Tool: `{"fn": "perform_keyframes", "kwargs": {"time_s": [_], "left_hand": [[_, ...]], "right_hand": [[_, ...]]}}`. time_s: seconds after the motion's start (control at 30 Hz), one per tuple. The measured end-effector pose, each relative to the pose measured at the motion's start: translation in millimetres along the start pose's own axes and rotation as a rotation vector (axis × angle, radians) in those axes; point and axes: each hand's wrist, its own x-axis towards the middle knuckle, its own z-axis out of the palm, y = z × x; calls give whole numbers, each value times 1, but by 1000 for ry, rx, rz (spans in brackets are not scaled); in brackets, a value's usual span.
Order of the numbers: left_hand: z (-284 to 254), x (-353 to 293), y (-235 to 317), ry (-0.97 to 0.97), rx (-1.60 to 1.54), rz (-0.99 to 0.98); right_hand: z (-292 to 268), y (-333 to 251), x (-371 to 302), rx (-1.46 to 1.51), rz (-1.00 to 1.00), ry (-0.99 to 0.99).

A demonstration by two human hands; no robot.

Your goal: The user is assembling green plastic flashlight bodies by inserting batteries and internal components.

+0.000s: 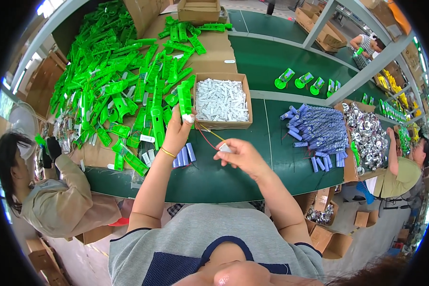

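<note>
My left hand [175, 132] is closed around the lower end of a bright green plastic housing [184, 97], held upright above the bench. Red and yellow wires [211, 131] run from the housing across to my right hand [245, 156]. Its thumb and fingers pinch a small white plastic piece [225, 148] where the wires end. Just beyond my hands is a cardboard box [224, 125] full of small white plastic pieces [221, 99]. Several blue-purple cylindrical cells [183, 156] lie beside my left wrist.
A big heap of green housings [105, 90] covers the cardboard at left. Blue-purple cells [314, 128] are piled at right, beside a box of shiny silver parts [365, 133]. Green assemblies [302, 80] stand on the far belt. People sit at left [64, 195] and right [400, 171].
</note>
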Motion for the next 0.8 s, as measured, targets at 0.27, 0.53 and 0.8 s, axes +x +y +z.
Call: {"fn": "perform_keyframes", "kwargs": {"time_s": [0.27, 0.53, 0.8], "left_hand": [[35, -35, 18, -111, 174, -186], [54, -38, 15, -99, 254, -171], [50, -31, 23, -234, 84, -369]], "right_hand": [[-21, -14, 41, -134, -548, 511], [-18, -17, 51, -1287, -679, 700], [-31, -25, 54, -833, -733, 551]]}}
